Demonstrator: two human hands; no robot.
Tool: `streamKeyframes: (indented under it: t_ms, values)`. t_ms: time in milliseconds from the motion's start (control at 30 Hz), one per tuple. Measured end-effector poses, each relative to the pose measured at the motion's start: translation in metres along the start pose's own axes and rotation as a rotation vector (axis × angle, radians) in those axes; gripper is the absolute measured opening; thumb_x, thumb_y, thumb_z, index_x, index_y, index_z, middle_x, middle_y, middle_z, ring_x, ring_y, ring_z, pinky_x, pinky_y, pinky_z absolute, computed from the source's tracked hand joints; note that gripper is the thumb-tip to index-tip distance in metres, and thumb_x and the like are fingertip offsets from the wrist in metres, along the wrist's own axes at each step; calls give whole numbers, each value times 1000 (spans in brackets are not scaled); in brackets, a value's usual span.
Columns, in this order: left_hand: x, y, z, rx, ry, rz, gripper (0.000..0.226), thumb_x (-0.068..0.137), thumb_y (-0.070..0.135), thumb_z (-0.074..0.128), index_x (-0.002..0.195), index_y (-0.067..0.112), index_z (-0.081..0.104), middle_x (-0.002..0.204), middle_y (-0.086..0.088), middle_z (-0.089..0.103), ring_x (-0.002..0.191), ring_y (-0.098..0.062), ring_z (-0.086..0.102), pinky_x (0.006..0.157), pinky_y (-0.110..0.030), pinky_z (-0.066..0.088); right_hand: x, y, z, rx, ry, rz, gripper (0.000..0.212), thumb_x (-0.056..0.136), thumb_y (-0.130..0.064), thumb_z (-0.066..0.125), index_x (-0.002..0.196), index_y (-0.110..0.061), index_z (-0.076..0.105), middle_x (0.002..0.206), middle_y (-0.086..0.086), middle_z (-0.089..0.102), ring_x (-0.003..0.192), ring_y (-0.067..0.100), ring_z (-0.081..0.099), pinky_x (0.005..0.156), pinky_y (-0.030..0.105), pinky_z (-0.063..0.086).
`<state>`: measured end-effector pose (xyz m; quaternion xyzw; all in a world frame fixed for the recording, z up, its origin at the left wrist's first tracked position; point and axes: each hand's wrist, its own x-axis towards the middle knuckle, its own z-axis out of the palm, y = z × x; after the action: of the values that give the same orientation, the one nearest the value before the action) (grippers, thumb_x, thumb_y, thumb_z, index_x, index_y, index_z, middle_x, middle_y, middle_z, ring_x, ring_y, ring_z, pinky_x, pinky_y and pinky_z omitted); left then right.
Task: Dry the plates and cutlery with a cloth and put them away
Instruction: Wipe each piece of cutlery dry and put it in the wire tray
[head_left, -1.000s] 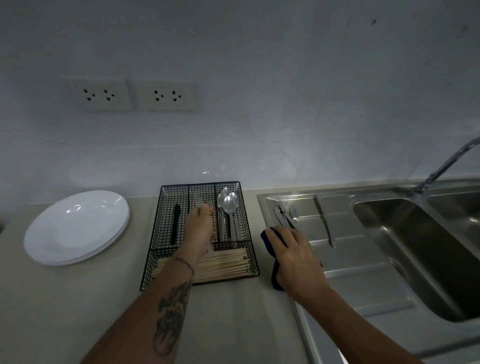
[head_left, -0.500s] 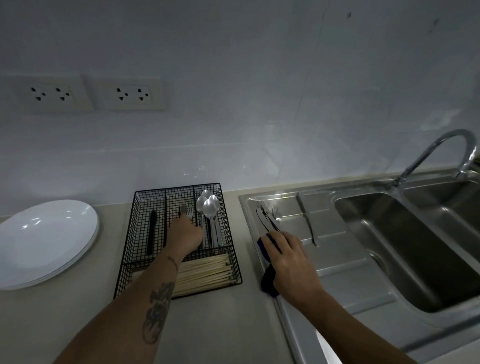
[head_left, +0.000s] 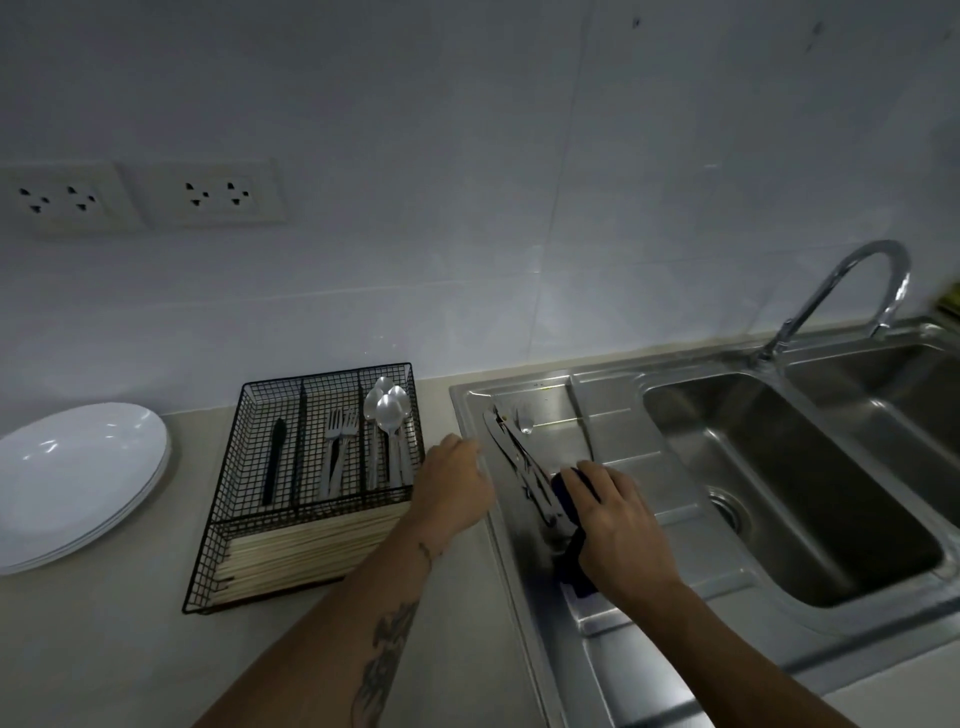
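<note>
Left hand (head_left: 451, 486) is over the counter edge between the wire basket (head_left: 228, 499) and the sink drainboard (head_left: 613, 613), fingers loosely extended, holding nothing. Right hand (head_left: 621, 525) grips a dark blue cloth (head_left: 569, 564) on the drainboard, touching the wet cutlery (head_left: 514, 457). Forks (head_left: 337, 447) and spoons (head_left: 387, 421) lie in the basket's middle and right compartments. Stacked plates (head_left: 78, 478) sit at far left.

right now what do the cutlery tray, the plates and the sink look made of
Cutlery tray: black wire mesh, likely coated metal; the grid is see-through. Plates: glossy white, ceramic or melamine, cannot tell which; bright highlights show. Sink: brushed stainless steel by its dull grey sheen and pressed ridges.
</note>
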<state>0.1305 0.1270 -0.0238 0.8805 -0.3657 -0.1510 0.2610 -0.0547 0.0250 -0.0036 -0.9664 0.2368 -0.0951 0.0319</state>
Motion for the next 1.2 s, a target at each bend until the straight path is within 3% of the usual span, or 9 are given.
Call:
streamKeyframes:
  t_ms: [133,200,267,333,400,500,600,900,1200]
  values:
    - [15,25,28,-31,-40,-10,22,84,8,49,96,7,67,101,-6,58,93,-23,59,80,-34,53,-8,26,-2,28,2,39,77,49,-5,83,123,-11,60,122,10,60,109,32,58,88,44,54]
    - [25,35,38,-12,-48,-53,15,79,6,49,65,11,53,77,-2,50,75,-22,55,60,-28,44,-11,39,-1,45,0,50,79,48,-2,81,124,-10,60,123,11,59,109,33,58,88,44,54]
    - [33,43,49,-1,-49,-98,25,77,5,50,56,14,40,66,0,44,68,-23,54,55,-27,40,-11,51,2,76,-8,56,80,49,-1,80,125,-10,59,125,11,58,110,33,57,89,44,53]
    - [41,50,60,2,-41,-129,29,78,4,52,54,14,40,64,0,47,70,-24,59,58,-31,47,-10,63,3,103,-13,52,80,49,-1,81,126,-11,59,126,10,58,111,33,57,89,43,53]
    - [49,57,69,29,-20,-154,27,82,7,53,58,14,43,73,-2,53,76,-24,60,60,-30,45,-8,74,4,123,-21,41,80,48,-1,81,125,-11,60,125,10,59,109,32,58,87,42,54]
    - [60,67,79,62,36,-153,12,87,14,50,81,11,60,107,-10,60,100,-29,61,73,-32,49,-3,88,7,145,-32,14,79,45,0,79,121,-11,62,122,9,60,105,32,60,84,39,56]
    - [72,74,87,237,54,-153,23,88,21,49,95,11,69,124,-12,54,106,-31,59,84,-40,54,4,101,8,162,-46,-28,78,47,-1,79,122,-12,61,122,6,60,105,29,59,83,36,55]
    - [100,81,94,389,82,-337,48,84,32,58,127,14,52,130,-13,49,110,-31,55,90,-41,51,25,137,9,200,-139,-68,73,58,-6,75,128,-16,57,129,3,54,111,28,54,85,35,52]
    - [130,83,102,485,71,-308,47,84,29,59,126,9,54,129,-12,47,116,-29,48,98,-42,45,43,156,16,256,-143,-73,70,59,-5,73,126,-15,57,126,3,55,105,28,54,84,35,51]
